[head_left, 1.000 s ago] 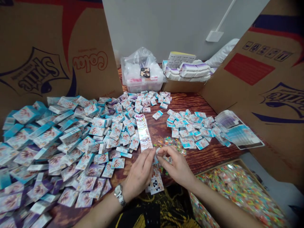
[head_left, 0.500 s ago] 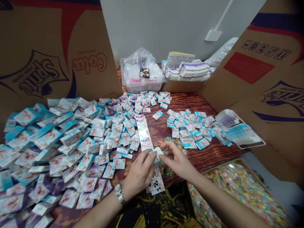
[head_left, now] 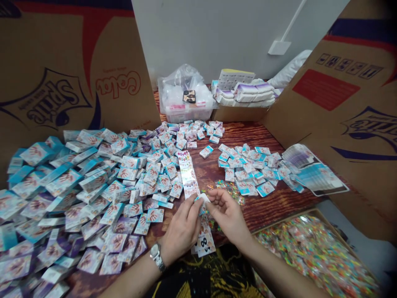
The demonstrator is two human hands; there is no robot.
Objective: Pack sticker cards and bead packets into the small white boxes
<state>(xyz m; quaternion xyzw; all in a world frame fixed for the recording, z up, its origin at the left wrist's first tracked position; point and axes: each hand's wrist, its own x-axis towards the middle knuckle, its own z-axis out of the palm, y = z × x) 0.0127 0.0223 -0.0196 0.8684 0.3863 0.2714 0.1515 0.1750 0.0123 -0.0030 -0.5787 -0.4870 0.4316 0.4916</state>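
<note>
- The left hand [head_left: 181, 231] and right hand [head_left: 227, 217] had tightened from a looser hold, both pinching a small white-and-blue box [head_left: 201, 199] between them, above the worktop [head_left: 266, 211].
- A printed sticker strip [head_left: 188, 176] lay just beyond the hands, a black-marked card [head_left: 204, 244] just below them.
- A heap of printed boxes [head_left: 62, 194] spread left of the hands.

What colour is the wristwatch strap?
The wristwatch has a silver metal link strap, shown best in the head view.
</note>
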